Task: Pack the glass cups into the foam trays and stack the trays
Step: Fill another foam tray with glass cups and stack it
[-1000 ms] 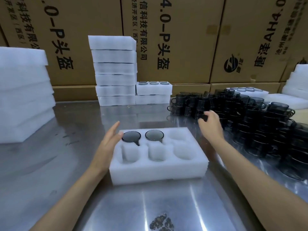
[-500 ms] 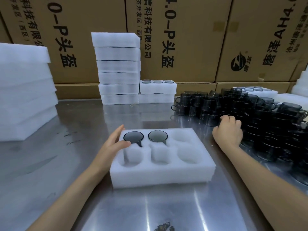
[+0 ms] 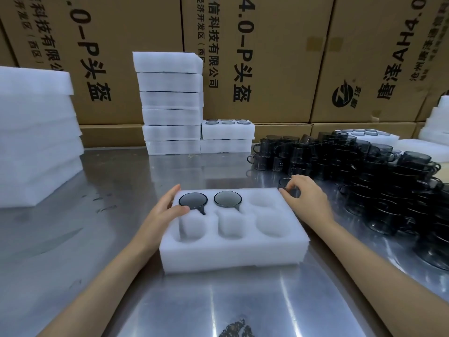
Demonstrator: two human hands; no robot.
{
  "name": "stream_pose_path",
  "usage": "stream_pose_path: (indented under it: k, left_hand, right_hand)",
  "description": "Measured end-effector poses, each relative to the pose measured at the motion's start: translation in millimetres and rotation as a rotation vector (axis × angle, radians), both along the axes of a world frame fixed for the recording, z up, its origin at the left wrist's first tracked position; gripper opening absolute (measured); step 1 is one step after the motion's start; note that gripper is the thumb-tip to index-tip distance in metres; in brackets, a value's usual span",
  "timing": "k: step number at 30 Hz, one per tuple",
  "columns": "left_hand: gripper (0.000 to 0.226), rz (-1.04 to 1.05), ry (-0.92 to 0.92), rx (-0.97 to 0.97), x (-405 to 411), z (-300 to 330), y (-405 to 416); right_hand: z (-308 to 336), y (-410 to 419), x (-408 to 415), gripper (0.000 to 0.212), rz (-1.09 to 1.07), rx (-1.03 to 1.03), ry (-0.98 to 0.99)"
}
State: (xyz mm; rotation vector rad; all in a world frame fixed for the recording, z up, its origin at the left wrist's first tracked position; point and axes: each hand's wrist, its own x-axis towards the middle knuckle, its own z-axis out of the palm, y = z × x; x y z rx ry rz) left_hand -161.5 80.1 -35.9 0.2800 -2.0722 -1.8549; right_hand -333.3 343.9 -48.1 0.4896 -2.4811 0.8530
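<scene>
Packing under way: a cup [image 3: 286, 187] is gripped by the right hand [image 3: 305, 200] at centre frame. The tray [image 3: 233, 249] is steadied by the flat, open left hand [image 3: 167, 210]. The empty upper-right pocket looks next to be filled.

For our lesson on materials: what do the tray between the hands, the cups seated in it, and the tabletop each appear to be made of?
Tray: white foam, probably polyethylene; matte, soft rounded pocket edges.
Cups: smoky grey glass, seemingly; glossy, see-through rims.
Tabletop: metal, likely stainless steel; brushed sheen, streaky reflections.
</scene>
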Motion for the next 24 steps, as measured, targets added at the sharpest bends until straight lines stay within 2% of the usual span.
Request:
stream_pose_path:
  k: [3, 6, 12, 15, 19, 21, 24]
  left_hand:
    - [0.059, 0.004, -0.008, 0.016, -0.2, -0.5, 0.0]
    - [0.073, -0.009, -0.015, 0.039, 1.3, 0.6, 1.1]
    - [0.082, -0.011, -0.025, 0.021, 1.6, 1.4, 0.3]
    - [0.082, -0.001, -0.033, -0.005, 3.4, 2.0, 0.7]
    - [0.081, 0.005, -0.041, -0.017, 4.4, 2.3, 1.5]
    - [0.08, 0.007, -0.041, -0.012, 4.3, 2.2, 1.9]
    - [0.079, 0.008, -0.038, -0.016, 3.7, 2.8, 2.5]
  right_hand:
    - [2.9, 0.8, 1.1, 0.034, -0.016, -0.028, -0.027]
    - [2.1, 2.1, -1.3, 0.059, -0.028, 0.048, -0.143]
    - [15.8, 15.4, -2.4, 0.057, 0.193, -0.017, -0.473]
    - [23.3, 14.2, 6.0, 0.045, 0.106, -0.105, -0.31]
    - [46.1, 3.0, 25.6, 0.045, 0.106, -0.437, -0.145]
    - [56.2, -7.1, 37.0, 0.043, 0.178, -0.451, -0.11]
    - [61.3, -28.4, 49.5, 0.038, 0.246, -0.37, -0.131]
